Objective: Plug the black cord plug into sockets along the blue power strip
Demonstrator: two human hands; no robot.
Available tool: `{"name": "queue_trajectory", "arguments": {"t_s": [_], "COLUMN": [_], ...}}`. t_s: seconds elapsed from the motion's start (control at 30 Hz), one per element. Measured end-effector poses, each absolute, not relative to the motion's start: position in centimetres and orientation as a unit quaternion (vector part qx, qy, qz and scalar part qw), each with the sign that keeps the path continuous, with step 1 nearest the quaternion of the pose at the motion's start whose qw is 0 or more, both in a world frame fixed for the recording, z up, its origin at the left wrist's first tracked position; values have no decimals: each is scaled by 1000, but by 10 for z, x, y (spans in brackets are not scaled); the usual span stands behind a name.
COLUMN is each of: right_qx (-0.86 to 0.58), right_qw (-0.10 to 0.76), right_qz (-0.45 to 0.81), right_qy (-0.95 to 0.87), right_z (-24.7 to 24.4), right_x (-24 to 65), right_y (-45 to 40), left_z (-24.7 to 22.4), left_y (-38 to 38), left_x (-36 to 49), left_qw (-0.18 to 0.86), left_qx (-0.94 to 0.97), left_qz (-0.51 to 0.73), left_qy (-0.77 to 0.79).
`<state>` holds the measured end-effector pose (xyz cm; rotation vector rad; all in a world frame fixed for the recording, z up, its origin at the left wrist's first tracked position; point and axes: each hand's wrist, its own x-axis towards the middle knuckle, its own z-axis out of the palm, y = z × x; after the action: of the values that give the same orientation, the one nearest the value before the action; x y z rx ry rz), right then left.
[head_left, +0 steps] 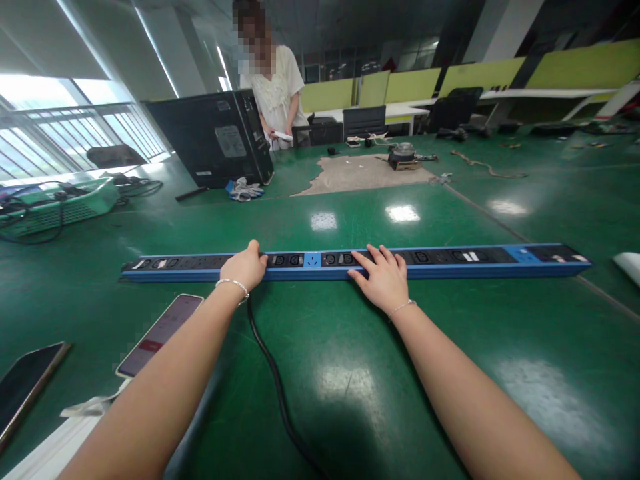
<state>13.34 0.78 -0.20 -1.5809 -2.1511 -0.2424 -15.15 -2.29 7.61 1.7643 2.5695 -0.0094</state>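
Note:
A long blue power strip with black socket sections lies across the green table. My left hand is closed on it left of the middle, around the top of a black cable that runs from there down to the front edge of the view. Whether its fingers grip the cable's plug is hidden. Right of the strip's blue centre socket, my right hand rests on the strip with its fingers spread.
A phone and a dark tablet-like device lie at the left front. Behind them are a green basket of cables, gloves and a black computer case. A person stands across the table.

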Motion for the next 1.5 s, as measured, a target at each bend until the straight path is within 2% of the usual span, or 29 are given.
{"name": "queue_trajectory", "arguments": {"t_s": [0.37, 0.47, 0.6, 0.7, 0.8, 0.93, 1.5], "right_qx": [-574, -574, -575, -576, -576, -573, -573], "right_qw": [226, 226, 225, 228, 232, 238, 249], "right_qz": [-95, -94, -91, -87, -82, -76, -69], "right_qy": [-781, -781, -781, -780, -780, -781, -778], "right_z": [-2, -1, -1, -1, -1, -1, 0], "right_x": [134, 134, 134, 133, 133, 133, 133], "right_y": [7, 7, 6, 6, 7, 7, 6], "left_z": [69, 84, 118, 129, 116, 92, 85], "left_y": [-24, -27, -34, -33, -24, -8, 15], "left_x": [-155, -154, -143, -123, -99, -79, -61], "left_qw": [20, 18, -41, -3, 71, 108, 60], "left_qx": [557, 547, 530, 574, 619, 631, 650], "left_qz": [36, 52, 164, 200, 171, 139, 6], "left_qy": [830, 836, 831, 794, 764, 755, 757]}}
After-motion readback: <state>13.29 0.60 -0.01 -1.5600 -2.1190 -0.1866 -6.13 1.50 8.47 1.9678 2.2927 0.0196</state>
